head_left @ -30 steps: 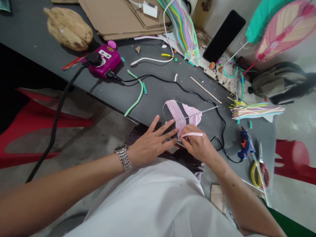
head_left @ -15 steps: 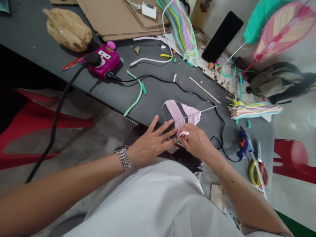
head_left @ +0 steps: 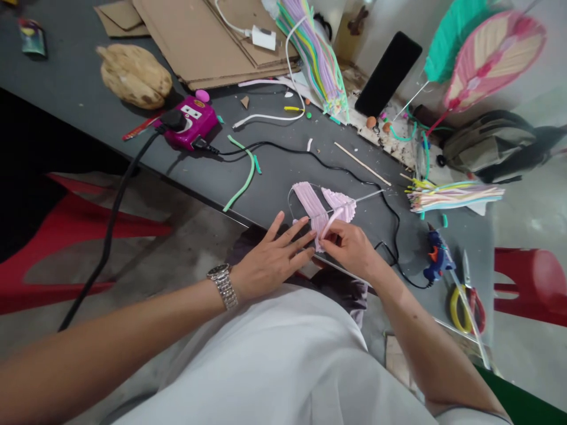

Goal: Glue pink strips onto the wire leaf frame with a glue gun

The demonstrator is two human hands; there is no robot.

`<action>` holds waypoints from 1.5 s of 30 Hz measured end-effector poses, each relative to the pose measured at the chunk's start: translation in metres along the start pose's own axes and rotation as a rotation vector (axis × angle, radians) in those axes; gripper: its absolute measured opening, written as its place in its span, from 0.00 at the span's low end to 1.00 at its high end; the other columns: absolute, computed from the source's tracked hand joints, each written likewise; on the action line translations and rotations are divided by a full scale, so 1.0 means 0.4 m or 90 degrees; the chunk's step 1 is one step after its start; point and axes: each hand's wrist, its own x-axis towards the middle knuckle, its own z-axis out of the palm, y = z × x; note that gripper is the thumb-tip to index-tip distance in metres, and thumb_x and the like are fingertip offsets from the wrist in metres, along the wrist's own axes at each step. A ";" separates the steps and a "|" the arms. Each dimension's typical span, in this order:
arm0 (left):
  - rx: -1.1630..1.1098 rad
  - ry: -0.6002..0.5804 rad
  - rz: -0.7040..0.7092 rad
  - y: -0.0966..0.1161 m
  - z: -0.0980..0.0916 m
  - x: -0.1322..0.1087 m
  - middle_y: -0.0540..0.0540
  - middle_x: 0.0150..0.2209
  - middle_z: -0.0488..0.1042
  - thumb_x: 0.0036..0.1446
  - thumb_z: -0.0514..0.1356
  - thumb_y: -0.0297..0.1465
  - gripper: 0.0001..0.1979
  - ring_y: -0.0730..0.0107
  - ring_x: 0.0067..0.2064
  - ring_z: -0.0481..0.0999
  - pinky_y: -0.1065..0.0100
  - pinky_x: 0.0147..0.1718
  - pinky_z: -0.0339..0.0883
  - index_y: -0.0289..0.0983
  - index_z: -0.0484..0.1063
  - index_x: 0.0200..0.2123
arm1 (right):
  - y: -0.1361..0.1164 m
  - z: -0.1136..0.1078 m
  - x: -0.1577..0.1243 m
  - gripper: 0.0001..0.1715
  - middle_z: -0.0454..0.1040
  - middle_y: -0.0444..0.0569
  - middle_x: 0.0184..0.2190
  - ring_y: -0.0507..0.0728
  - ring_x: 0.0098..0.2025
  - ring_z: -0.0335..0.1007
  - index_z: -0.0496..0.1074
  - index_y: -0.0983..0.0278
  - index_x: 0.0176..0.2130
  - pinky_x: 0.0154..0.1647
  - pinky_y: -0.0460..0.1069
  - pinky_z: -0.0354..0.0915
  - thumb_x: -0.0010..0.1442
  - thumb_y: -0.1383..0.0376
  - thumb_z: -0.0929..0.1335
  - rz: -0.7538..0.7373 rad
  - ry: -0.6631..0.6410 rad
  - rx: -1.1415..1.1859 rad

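Observation:
At the table's near edge lies a wire leaf frame (head_left: 289, 200) with rows of pale pink pipe cleaners (head_left: 309, 200) across it and a straight stem running to the right. My left hand (head_left: 268, 257), with a metal watch on the wrist, is spread flat, fingertips at the near side of the pink rows. My right hand (head_left: 354, 245) is closed, thumb and fingers pinching a loose pink pipe cleaner (head_left: 332, 221) that sticks up over the gap between two pink sections. The pinched end is partly hidden by the fingers.
A blue glue gun (head_left: 436, 257) and yellow-red scissors (head_left: 463, 307) lie to the right. A black cord (head_left: 274, 143) runs from a purple power socket (head_left: 190, 121) across the table. Bundled pipe cleaners (head_left: 456, 195), a phone (head_left: 388, 74) and cardboard (head_left: 186, 41) sit farther back.
The pink pipe cleaner in my right hand now stands longer and more upright out of the pinch; the right fingers have shifted slightly. My left hand stays spread in place. The view has tilted slightly.

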 end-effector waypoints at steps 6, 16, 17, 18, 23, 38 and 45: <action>0.025 -0.021 -0.026 0.027 0.000 0.000 0.33 0.71 0.62 0.68 0.56 0.22 0.21 0.38 0.77 0.40 0.22 0.68 0.36 0.36 0.67 0.63 | 0.000 0.007 -0.003 0.06 0.74 0.43 0.31 0.52 0.32 0.68 0.73 0.62 0.32 0.36 0.47 0.61 0.60 0.72 0.68 0.003 0.005 -0.004; 0.020 -0.029 -0.108 0.089 -0.013 0.015 0.31 0.72 0.60 0.67 0.52 0.22 0.24 0.39 0.78 0.39 0.24 0.69 0.35 0.33 0.66 0.65 | 0.011 0.014 -0.005 0.07 0.74 0.44 0.31 0.52 0.33 0.68 0.73 0.61 0.31 0.36 0.47 0.62 0.59 0.71 0.68 -0.012 0.018 0.000; 0.022 -0.028 -0.113 0.092 -0.014 0.017 0.31 0.72 0.59 0.67 0.52 0.22 0.24 0.40 0.78 0.39 0.25 0.70 0.36 0.33 0.66 0.65 | 0.013 0.015 -0.005 0.06 0.74 0.44 0.31 0.53 0.33 0.69 0.73 0.61 0.31 0.36 0.47 0.63 0.59 0.71 0.68 -0.012 0.018 0.001; 0.025 -0.027 -0.118 0.095 -0.015 0.019 0.31 0.72 0.59 0.67 0.52 0.22 0.24 0.40 0.78 0.39 0.26 0.70 0.37 0.32 0.66 0.65 | 0.014 0.015 -0.004 0.06 0.75 0.44 0.31 0.53 0.33 0.69 0.74 0.62 0.31 0.36 0.48 0.63 0.59 0.71 0.68 -0.013 0.018 0.004; 0.033 -0.049 -0.110 0.089 -0.019 0.021 0.31 0.73 0.59 0.65 0.54 0.21 0.27 0.41 0.78 0.41 0.29 0.71 0.37 0.33 0.66 0.66 | 0.007 0.018 0.002 0.08 0.77 0.46 0.32 0.53 0.34 0.72 0.74 0.63 0.29 0.39 0.47 0.65 0.59 0.71 0.67 0.001 0.044 -0.016; -0.090 0.013 -0.122 0.082 -0.026 0.017 0.51 0.75 0.49 0.57 0.53 0.23 0.44 0.36 0.75 0.49 0.26 0.70 0.32 0.54 0.49 0.75 | 0.123 -0.204 -0.390 0.08 0.79 0.48 0.35 0.55 0.37 0.74 0.77 0.61 0.37 0.41 0.48 0.65 0.63 0.65 0.66 0.458 0.491 -0.223; -0.080 0.006 -0.121 0.069 -0.021 0.016 0.76 0.72 0.41 0.58 0.50 0.29 0.45 0.40 0.74 0.53 0.30 0.73 0.33 0.72 0.36 0.70 | 0.334 -0.334 -0.648 0.04 0.78 0.45 0.25 0.55 0.30 0.73 0.78 0.62 0.29 0.30 0.46 0.61 0.53 0.63 0.73 0.778 0.468 -0.206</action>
